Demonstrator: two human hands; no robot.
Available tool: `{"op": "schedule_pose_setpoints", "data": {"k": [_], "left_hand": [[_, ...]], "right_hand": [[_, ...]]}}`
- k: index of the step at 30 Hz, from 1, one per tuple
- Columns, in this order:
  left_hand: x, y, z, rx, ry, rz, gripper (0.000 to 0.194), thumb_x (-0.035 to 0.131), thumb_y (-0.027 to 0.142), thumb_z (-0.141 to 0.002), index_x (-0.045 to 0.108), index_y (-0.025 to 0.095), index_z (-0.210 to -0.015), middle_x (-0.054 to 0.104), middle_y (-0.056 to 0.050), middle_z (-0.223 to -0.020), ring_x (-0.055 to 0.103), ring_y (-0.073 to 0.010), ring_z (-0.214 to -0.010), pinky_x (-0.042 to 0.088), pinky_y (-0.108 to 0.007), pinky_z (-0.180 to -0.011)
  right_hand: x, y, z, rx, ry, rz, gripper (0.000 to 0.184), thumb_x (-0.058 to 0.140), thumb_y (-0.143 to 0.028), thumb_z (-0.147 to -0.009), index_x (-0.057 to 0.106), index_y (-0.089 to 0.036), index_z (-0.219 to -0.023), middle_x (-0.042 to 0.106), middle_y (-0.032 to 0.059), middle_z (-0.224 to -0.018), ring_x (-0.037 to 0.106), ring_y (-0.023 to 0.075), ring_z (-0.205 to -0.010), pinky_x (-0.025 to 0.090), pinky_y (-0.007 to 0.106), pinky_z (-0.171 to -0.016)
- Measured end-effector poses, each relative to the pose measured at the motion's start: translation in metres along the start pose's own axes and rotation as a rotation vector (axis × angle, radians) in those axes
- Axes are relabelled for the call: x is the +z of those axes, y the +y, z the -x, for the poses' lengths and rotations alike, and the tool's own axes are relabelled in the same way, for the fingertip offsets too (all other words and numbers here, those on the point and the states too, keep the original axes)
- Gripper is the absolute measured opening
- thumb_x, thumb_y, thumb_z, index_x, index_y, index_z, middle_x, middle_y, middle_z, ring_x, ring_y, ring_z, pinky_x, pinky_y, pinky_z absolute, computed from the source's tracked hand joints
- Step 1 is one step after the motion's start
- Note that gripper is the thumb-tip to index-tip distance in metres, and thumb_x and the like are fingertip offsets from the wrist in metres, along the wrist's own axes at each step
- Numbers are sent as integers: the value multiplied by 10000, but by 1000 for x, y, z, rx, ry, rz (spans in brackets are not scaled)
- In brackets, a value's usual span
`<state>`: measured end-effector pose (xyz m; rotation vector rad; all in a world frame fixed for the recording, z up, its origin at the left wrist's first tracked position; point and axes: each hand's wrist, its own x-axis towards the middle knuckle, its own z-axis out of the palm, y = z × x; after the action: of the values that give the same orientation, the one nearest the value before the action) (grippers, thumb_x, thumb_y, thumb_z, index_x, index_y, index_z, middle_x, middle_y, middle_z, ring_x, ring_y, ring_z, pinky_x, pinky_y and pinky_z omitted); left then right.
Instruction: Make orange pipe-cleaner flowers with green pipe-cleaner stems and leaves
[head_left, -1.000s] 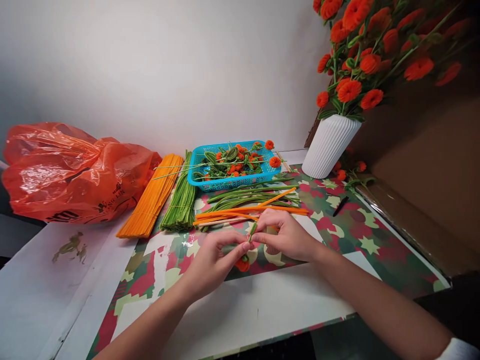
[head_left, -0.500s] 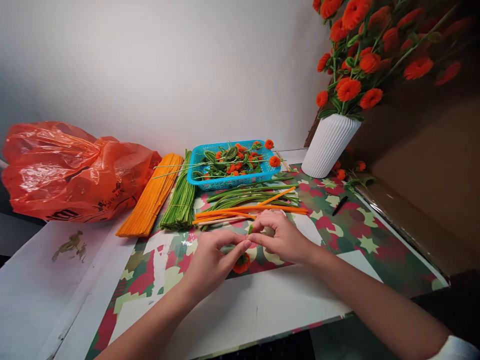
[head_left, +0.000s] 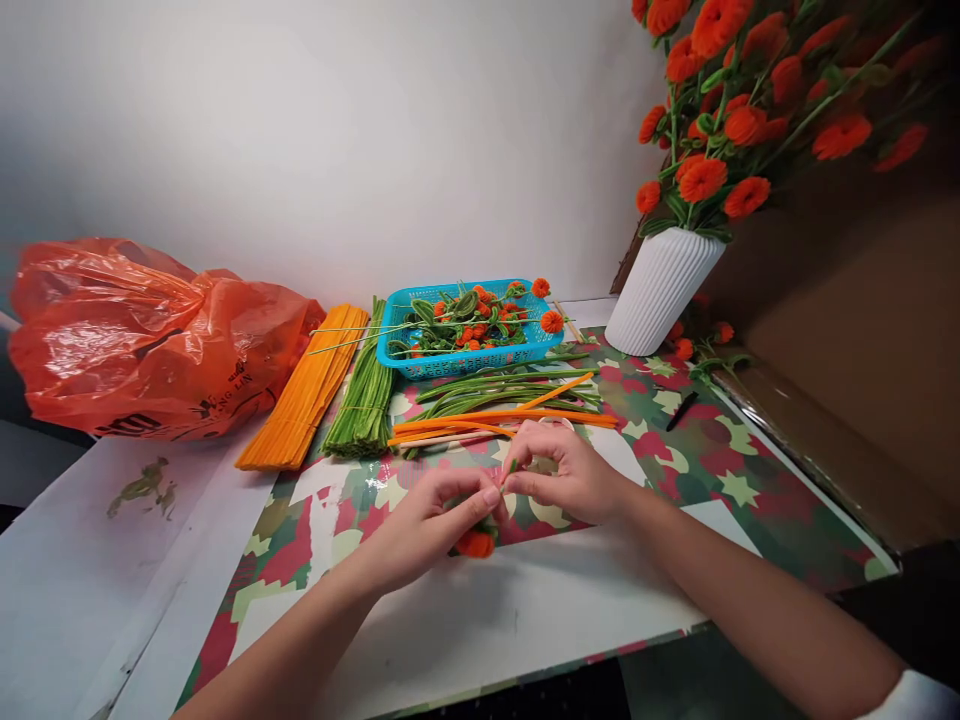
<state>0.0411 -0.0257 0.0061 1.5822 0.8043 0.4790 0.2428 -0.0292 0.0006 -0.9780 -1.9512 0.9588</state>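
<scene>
Between my two hands is a small pipe-cleaner flower with an orange head (head_left: 475,543) hanging below my left fingers. My left hand (head_left: 442,515) pinches its green stem between thumb and forefinger. My right hand (head_left: 562,470) is closed on the stem's upper end, and a short bit of green (head_left: 513,466) shows at its fingertips. The fingertips of both hands meet and hide most of the stem. Just beyond them lie loose orange pipe cleaners (head_left: 435,427) and green pipe cleaners (head_left: 480,398).
A blue basket (head_left: 480,364) holds orange flowers. Left of it are a green bundle (head_left: 358,415), an orange bundle (head_left: 300,395) and a red plastic bag (head_left: 150,350). A white vase (head_left: 660,290) of flowers stands at right, near a black tool (head_left: 681,411). White paper (head_left: 465,640) covers the front.
The orange flower head has swung about under my left hand and now points more to the left. Both hands stay together in nearly the same place. The view has shifted slightly.
</scene>
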Motion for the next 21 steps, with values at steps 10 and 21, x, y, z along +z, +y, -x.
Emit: {"op": "schedule_pose_setpoints", "data": {"k": [10, 21], "left_hand": [[0, -3, -1, 93, 236, -274, 238, 570, 325, -868, 710, 170, -752, 722, -50, -749, 625, -171, -709, 457, -258, -655], [1, -2, 0, 61, 208, -229, 249, 660, 408, -791, 732, 172, -761, 688, -47, -652, 570, -153, -612, 459, -263, -598]], "right_hand": [[-3, -4, -3, 121, 45, 161, 68, 669, -191, -805, 724, -216, -774, 634, 5, -658, 546, 177, -796, 408, 314, -748], [2, 2, -1, 36, 10, 14, 94, 692, -230, -799, 689, -188, -715, 648, 6, -692, 560, 156, -762, 421, 285, -718]]}}
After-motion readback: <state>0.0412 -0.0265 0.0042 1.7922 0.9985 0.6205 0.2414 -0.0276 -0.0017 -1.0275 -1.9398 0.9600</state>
